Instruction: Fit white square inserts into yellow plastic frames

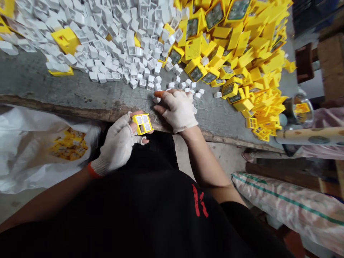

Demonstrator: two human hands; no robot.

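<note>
The yellow frame (142, 124), pinched in the fingers of the left hand (118, 143) at the near edge of the tabletop (107, 96), faces its gridded side up; its slightly longer axis runs away from the body, far end leaning left. Three cells hold white inserts, and the near-left cell is dark. The right hand (179, 109) rests on the tabletop, thumb and forefinger parted about a white cap (156, 100), grip indeterminable, below the white pile (120, 43) and yellow housings (228, 53).
</note>
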